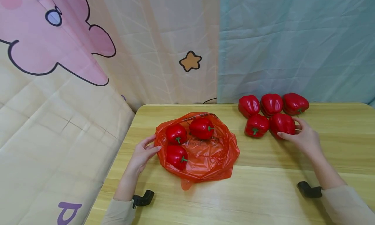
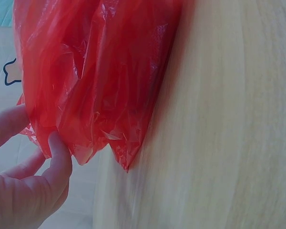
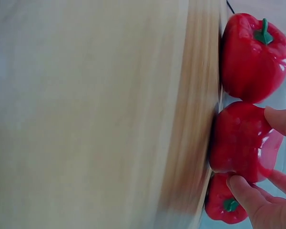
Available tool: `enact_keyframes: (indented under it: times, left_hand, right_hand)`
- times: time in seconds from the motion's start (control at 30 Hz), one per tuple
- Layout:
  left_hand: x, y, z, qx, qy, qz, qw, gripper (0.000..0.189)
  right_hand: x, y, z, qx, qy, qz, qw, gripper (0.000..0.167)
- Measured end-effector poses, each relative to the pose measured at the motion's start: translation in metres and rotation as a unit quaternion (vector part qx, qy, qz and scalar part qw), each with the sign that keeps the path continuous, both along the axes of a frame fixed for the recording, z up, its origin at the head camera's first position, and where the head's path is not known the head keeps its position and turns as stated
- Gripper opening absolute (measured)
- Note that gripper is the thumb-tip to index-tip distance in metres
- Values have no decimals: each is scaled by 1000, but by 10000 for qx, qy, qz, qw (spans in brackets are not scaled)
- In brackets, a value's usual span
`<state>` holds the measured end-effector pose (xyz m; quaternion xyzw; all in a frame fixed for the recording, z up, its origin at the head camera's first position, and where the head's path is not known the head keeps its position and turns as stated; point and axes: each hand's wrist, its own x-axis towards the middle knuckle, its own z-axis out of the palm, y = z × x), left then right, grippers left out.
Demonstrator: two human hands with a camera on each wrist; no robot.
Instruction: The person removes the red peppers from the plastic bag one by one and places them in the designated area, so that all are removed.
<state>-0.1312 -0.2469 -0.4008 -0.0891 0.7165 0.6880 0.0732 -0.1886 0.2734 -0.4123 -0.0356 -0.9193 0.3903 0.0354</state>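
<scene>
My left hand [image 1: 142, 155] pinches the left rim of a thin red plastic bag [image 1: 205, 160], which lies spread open on the table. In the left wrist view its thumb and fingers [image 2: 61, 155] meet at the crumpled bag edge [image 2: 86, 95]. Three red bell peppers with green stems, one of them a pepper [image 1: 202, 128] at the back, lie inside the bag. Over on the right, my right hand [image 1: 306, 137] grips a red bell pepper [image 1: 282, 125] at the front right of a group. The right wrist view shows fingers on both sides of that pepper [image 3: 243, 143].
Several other red bell peppers stand close together, including a front-left pepper [image 1: 256, 125] and a back-right pepper [image 1: 295, 103]. The wooden table [image 1: 263, 192] ends at a curtain [image 1: 293, 49] behind them. A black wrist mount [image 1: 143, 198] sticks out from each sleeve.
</scene>
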Motion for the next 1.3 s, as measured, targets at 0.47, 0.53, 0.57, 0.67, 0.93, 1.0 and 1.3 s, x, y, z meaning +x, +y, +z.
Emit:
enact_keyframes:
  times: [0.47, 0.53, 0.57, 0.67, 0.93, 1.0, 1.3]
  left_hand:
    - [0, 0, -1, 15, 15, 5, 10000, 57]
    - [0, 1, 0, 17, 12, 8, 10000, 57]
    - [0, 1, 0, 14, 11, 11, 10000, 57]
    - [0, 1, 0, 10, 7, 29, 10000, 57]
    - [0, 1, 0, 1, -19, 58, 10000, 57]
    - [0, 1, 0, 4, -20, 64, 10000, 57]
    - [0, 1, 1, -2, -44, 80, 10000, 57]
  right_hand:
    - [-3, 1, -2, -15, 110, 3, 9999, 80]
    - [-3, 1, -2, -32, 114, 18, 9999, 80]
    - [-3, 2, -2, -43, 107, 24, 9999, 79]
    - [-3, 3, -2, -88, 70, 46, 9999, 80]
    - [-2, 6, 8, -218, -16, -54, 9997, 81]
    - [-1, 6, 11, -244, -52, -103, 9996, 82]
    - [3, 9, 27, -459, 107, -214, 9987, 76]
